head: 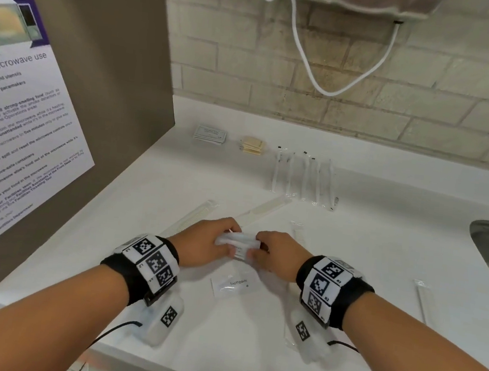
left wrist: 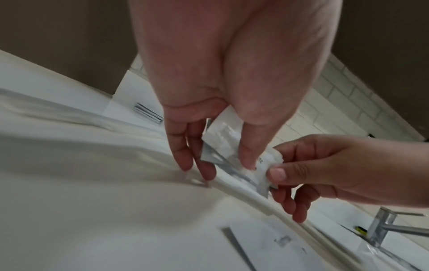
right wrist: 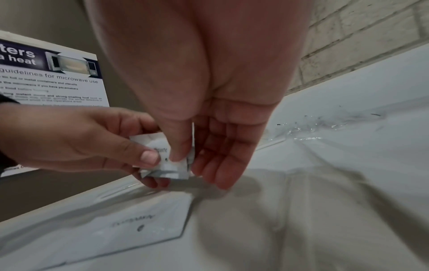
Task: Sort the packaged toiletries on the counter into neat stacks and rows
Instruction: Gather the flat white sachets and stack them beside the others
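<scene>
Squaring up a small bundle of toothpaste sachets (head: 238, 243), that is what both hands look to be doing just above the worktop (head: 350, 258). The left hand (head: 204, 246) pinches one end, thumb on top and fingers curled under, while the right hand (head: 278, 254) nips the other end between thumb and fingers, its remaining fingers hanging fairly straight. Held from both ends like this, the thin packets can be nudged edge to edge, which I take to be the reason for the two-handed grip. Just below the hands, toward the person, one more sachet marked Toothpaste (head: 233, 286) lies flat and alone, probably next for the pile. Beyond the hands, sorted goods are already lined up: a stack of grey packets (head: 210, 134), a stack of cream packets (head: 252, 145) beside it, then a row of wrapped toothbrushes (head: 305, 177) lying side by side. Nearer the hands, loose wrapped combs (head: 195, 215) lie at odd angles on both sides, so the sorting seems roughly half done. Slippery film like this could easily fan out if the pinch loosens.
</scene>
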Available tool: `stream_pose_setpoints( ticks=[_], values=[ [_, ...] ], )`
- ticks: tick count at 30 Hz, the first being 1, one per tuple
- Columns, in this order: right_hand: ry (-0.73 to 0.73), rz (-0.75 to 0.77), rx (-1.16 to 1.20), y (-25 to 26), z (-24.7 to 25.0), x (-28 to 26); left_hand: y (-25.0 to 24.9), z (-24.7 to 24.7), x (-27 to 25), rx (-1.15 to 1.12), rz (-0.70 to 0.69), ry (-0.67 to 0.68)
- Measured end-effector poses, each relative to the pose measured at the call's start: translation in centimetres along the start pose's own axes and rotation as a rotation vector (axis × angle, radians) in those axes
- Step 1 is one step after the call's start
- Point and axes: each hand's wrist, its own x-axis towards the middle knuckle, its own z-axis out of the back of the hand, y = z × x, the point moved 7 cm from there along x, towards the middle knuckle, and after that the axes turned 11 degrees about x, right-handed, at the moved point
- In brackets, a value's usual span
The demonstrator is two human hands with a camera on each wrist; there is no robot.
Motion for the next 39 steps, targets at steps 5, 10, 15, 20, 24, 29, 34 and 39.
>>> stream_pose_setpoints(
  ticks=[5, 10, 15, 20, 24, 29, 34, 39],
  values=[
    [-0.043, 0.014, 0.115, 0.7, 0.3, 0.4, 0.1, -0.2, -0.5, -0.17, 0.02, 0.056],
    [0.05, -0.095, -0.015, -0.8, -0.6, -0.2, 1.7, 0.3, -0.9, -0.231, 0.073, -0.005],
    [0.152, -0.016, -0.158, -0.3, -2.2, -0.6, 2.4, 0.5, -0.8, -0.256, 0.106, -0.032],
    [0.037, 0.045, 0.012, 0.6, -1.1, -0.2, 2.1, -0.1, -0.6, -0.31, 0.125, -0.027],
    [-0.119, 0.03, 0.188, 0.4, 0.6, 0.0, 1.8, -0.7, -0.2, -0.371, 0.159, -0.03],
    [-0.176, -0.038, 0.241, -0.3, 0.7, 0.2, 0.7, -1.7, -0.4, -0.308, 0.159, 0.074],
    [-0.168, -0.037, 0.043, -0.2, -0.3, 0.2, -0.3, -2.0, -0.6, 0.057, 0.012, 0.058],
    [-0.195, 0.015, -0.011, 0.4, -0.9, 0.0, -0.6, -1.9, -0.6, 0.202, -0.002, -0.04]
  ],
)
